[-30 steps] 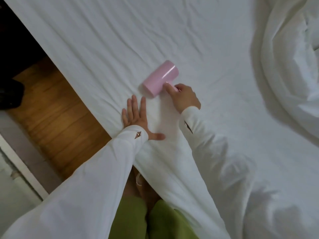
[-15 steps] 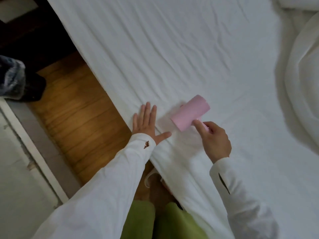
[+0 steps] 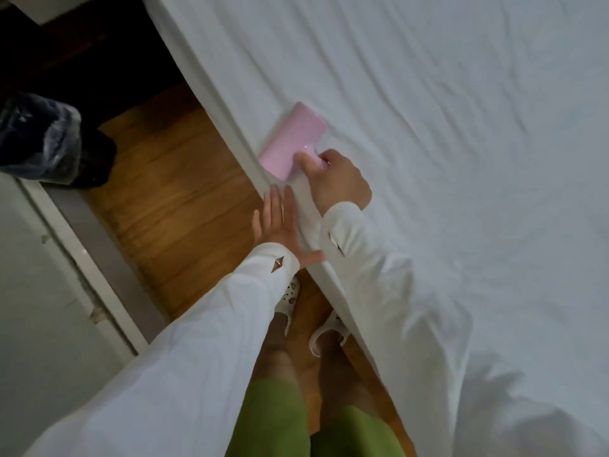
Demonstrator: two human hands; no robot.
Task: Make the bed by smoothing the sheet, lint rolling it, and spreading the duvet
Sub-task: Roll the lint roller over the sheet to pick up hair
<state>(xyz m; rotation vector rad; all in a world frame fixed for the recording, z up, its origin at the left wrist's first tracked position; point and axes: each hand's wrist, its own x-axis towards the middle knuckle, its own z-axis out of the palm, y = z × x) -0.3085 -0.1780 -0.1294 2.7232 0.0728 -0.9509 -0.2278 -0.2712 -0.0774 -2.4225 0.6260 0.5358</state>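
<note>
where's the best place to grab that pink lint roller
By its short handle, where the right hand already grips it, coming from the near end. The wide pink lint roller drum must stay free to turn on the sheet.

Long white sleeves (image 3: 184,338) on both arms, loose and creased, cuffs reaching the wrists. Each cuff has a small slit showing a brownish lining. Green shorts (image 3: 273,420), bare legs below. White clog-style shoes (image 3: 290,296) with small decorative charms on top.
</note>
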